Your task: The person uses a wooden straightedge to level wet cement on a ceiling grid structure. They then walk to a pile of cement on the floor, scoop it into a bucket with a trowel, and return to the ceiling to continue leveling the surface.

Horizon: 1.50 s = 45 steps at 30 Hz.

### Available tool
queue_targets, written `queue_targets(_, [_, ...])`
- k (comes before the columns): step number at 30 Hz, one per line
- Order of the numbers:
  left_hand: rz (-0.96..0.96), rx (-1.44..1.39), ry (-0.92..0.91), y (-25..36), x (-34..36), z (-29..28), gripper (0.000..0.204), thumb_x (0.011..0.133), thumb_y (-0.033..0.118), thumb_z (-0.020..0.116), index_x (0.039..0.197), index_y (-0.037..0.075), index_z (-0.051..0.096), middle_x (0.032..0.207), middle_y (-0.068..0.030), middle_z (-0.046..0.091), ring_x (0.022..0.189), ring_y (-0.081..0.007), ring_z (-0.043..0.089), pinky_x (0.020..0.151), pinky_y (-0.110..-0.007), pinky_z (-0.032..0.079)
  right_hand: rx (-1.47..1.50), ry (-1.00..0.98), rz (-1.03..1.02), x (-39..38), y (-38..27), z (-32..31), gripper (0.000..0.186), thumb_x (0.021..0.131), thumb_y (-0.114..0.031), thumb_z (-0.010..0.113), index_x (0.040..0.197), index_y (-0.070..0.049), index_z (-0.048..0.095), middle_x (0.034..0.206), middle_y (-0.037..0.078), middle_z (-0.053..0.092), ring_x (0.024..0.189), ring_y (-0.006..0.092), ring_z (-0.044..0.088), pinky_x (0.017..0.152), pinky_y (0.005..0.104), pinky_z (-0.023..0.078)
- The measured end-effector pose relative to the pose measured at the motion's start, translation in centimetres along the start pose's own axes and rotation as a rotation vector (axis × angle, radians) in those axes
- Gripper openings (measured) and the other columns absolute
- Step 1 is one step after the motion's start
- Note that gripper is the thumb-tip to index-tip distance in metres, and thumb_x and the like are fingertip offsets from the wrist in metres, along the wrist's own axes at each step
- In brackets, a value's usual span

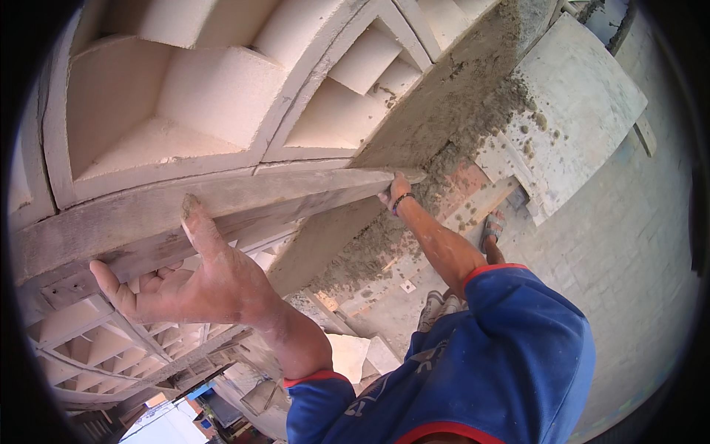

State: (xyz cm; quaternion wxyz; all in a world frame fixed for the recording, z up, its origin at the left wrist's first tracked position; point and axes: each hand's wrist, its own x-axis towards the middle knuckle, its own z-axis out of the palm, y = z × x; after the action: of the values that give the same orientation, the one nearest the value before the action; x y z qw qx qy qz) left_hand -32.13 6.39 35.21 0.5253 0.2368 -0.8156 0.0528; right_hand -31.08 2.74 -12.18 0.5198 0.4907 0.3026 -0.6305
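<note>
A long wooden plank (148,214) runs from the left rim to the middle of the view, along the lower edge of the pale breeze-block wall (222,96). My left hand (222,285) is at its nearer part, the mortar-smeared thumb on the plank's face and the other fingers bent at its lower edge. Towards the far end, my right hand (399,190), with a dark bracelet at the wrist, is closed round the plank; part of its grip is hidden. Wet grey mortar (444,111) coats the wall strip beyond that end.
Mortar crumbs lie on a pale board (584,96) at the upper right. Below the wall are mortar droppings (362,255) and loose planks. My sandalled foot (493,226) stands close to the board. More openwork blocks (103,348) show below the plank at left.
</note>
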Motion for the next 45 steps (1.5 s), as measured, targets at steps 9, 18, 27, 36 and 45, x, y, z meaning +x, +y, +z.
queue_targets(9, [-0.125, 0.013, 0.056, -4.0, -1.2, -4.0, 0.076, 0.078, -0.008, 0.067, 0.138, 0.001, 0.022, 0.131, -0.0267, 0.035, 0.116, -0.0327, 0.051, 0.098, -0.038, 0.053, -0.087, -0.048, 0.003, -0.5, 3.7, 0.4, 0.048, 0.097, -0.040, 0.039, 0.136, -0.012, 0.031, 0.107, 0.014, 0.050, 0.073, 0.0251, 0.056, 0.045, 0.0304, 0.048])
queue_targets(18, [-0.238, 0.120, 0.182, -7.8, -0.5, -7.2, 0.079, 0.077, -0.011, 0.066, 0.141, 0.005, 0.022, 0.109, -0.0191, 0.046, 0.102, -0.0267, 0.057, 0.083, -0.031, 0.058, -0.011, 0.040, 0.058, -2.2, 9.4, 2.3, 0.038, 0.098, -0.043, 0.040, 0.106, -0.007, 0.044, 0.082, 0.007, 0.052, 0.059, 0.0205, 0.051, 0.044, 0.0319, 0.039])
queue_targets(27, [-0.216, 0.088, 0.250, -8.1, -0.1, -6.6, 0.076, 0.077, -0.009, 0.064, 0.139, 0.005, 0.023, 0.110, -0.0221, 0.047, 0.099, -0.0267, 0.057, 0.079, -0.031, 0.058, 0.193, -0.163, -0.058, -2.5, 6.3, 1.4, 0.037, 0.099, -0.032, 0.041, 0.131, -0.014, 0.035, 0.072, 0.005, 0.040, 0.047, 0.0126, 0.037, 0.041, 0.0261, 0.039])
queue_targets(36, [-0.241, 0.075, 0.293, -7.7, 0.2, -5.8, 0.074, 0.078, -0.006, 0.064, 0.137, 0.003, 0.022, 0.117, -0.0264, 0.043, 0.104, -0.0314, 0.056, 0.087, -0.036, 0.059, 0.085, -0.059, -0.187, -4.4, 2.1, 1.6, 0.027, 0.098, -0.033, 0.041, 0.118, -0.013, 0.042, 0.089, 0.005, 0.059, 0.064, 0.0172, 0.059, 0.047, 0.0319, 0.044])
queue_targets(45, [-0.201, 0.087, 0.315, -6.9, 0.4, -4.6, 0.068, 0.082, 0.000, 0.067, 0.135, 0.001, 0.023, 0.112, -0.0213, 0.046, 0.101, -0.0286, 0.059, 0.083, -0.030, 0.060, 0.126, -0.107, -0.220, -4.8, -2.0, 0.9, 0.056, 0.099, -0.031, 0.039, 0.148, -0.020, 0.016, 0.089, 0.008, 0.051, 0.055, 0.0155, 0.046, 0.040, 0.0292, 0.042])
